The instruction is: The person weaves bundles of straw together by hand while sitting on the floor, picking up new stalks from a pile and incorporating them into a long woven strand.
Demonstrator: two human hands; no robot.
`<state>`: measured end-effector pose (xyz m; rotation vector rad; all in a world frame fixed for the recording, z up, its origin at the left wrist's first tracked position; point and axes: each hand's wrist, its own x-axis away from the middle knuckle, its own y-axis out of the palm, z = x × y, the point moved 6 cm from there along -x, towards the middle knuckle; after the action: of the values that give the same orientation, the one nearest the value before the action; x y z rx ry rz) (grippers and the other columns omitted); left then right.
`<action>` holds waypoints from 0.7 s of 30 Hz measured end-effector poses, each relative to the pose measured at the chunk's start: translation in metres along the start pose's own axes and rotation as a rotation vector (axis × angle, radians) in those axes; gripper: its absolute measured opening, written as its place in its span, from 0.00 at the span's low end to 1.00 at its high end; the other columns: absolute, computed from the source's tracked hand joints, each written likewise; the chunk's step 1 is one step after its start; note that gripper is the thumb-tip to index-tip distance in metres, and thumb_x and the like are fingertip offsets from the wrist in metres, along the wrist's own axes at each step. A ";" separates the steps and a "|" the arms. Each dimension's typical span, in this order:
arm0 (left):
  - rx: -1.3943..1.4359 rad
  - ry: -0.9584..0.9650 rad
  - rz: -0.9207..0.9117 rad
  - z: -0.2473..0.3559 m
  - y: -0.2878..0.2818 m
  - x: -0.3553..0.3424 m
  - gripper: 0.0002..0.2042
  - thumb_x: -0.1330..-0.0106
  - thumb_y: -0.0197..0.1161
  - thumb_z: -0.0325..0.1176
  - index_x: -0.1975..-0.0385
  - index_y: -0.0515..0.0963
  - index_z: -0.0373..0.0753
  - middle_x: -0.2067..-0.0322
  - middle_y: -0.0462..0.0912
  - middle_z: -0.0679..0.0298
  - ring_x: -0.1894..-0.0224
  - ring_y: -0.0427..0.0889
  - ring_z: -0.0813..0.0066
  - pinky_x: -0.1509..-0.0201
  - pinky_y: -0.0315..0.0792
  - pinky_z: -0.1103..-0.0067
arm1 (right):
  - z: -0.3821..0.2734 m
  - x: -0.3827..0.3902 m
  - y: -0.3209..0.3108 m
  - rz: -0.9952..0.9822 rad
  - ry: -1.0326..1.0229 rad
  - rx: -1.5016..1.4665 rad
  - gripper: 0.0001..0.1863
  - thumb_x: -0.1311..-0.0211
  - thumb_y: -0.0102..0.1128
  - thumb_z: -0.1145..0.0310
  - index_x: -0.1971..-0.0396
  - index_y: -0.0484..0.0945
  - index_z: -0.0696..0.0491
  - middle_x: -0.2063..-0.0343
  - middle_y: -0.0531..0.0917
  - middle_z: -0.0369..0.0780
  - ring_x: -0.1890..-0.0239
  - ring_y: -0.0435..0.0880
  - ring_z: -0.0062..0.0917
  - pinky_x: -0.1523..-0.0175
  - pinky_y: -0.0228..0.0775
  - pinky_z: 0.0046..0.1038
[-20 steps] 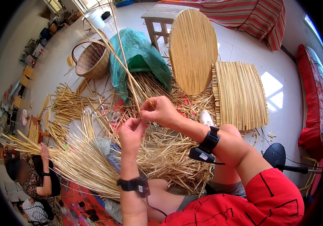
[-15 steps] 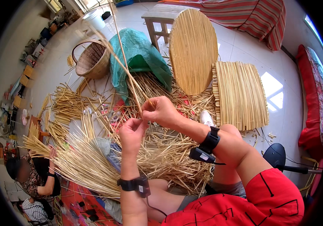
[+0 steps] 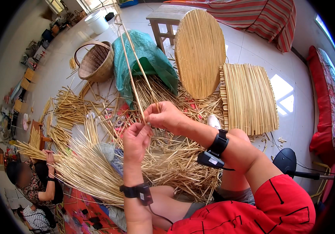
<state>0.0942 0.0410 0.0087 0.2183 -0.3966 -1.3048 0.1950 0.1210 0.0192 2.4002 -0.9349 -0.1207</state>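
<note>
My left hand (image 3: 137,141) pinches the lower end of a long straw stalk (image 3: 135,91) between thumb and fingers. Just above and to the right, my right hand (image 3: 164,116) is closed on a second stalk (image 3: 148,82). The hands nearly touch. Both stalks slant up and away, close together at their far ends, over a green plastic sheet (image 3: 132,43) covering more straw. Beneath my hands lies a heap of cut straw pieces (image 3: 179,163). A large sheaf of long straw (image 3: 85,171) lies left of my left forearm.
An oval straw panel (image 3: 200,54) leans by a wooden bench (image 3: 171,13); a rectangular straw panel (image 3: 250,99) is to its right. A wicker basket (image 3: 97,62) and white bucket (image 3: 97,22) stand far left. At left, another person's hand (image 3: 49,158) holds straw.
The two stalks' far ends have swung right and the stalks now run almost side by side. My hands have barely moved. The other person's hand at left has shifted slightly left.
</note>
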 end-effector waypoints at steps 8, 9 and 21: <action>-0.162 0.032 0.088 0.003 0.001 -0.001 0.05 0.38 0.63 0.29 0.70 0.75 0.36 0.78 0.78 0.67 0.84 0.65 0.90 0.81 0.56 0.92 | -0.001 -0.005 -0.006 0.042 -0.128 0.104 0.06 0.51 0.58 0.78 0.71 0.76 0.59 0.76 0.80 0.34 0.76 0.76 0.13 0.71 0.66 0.15; -0.236 0.043 0.100 0.004 0.002 -0.001 0.05 0.38 0.63 0.30 0.70 0.75 0.36 0.78 0.78 0.67 0.84 0.66 0.90 0.81 0.56 0.91 | -0.002 -0.004 -0.009 0.085 -0.147 0.122 0.06 0.51 0.58 0.78 0.71 0.76 0.59 0.76 0.80 0.34 0.76 0.76 0.13 0.71 0.67 0.15; -0.394 0.113 0.123 0.004 -0.004 -0.002 0.07 0.38 0.63 0.32 0.72 0.76 0.35 0.79 0.79 0.68 0.84 0.65 0.91 0.82 0.56 0.91 | 0.006 -0.008 -0.006 0.036 -0.172 0.192 0.05 0.55 0.59 0.79 0.76 0.74 0.61 0.79 0.80 0.38 0.78 0.79 0.18 0.74 0.70 0.20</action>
<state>0.0891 0.0422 0.0103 -0.0640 -0.0514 -1.2158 0.1909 0.1264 0.0103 2.5785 -1.1129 -0.2370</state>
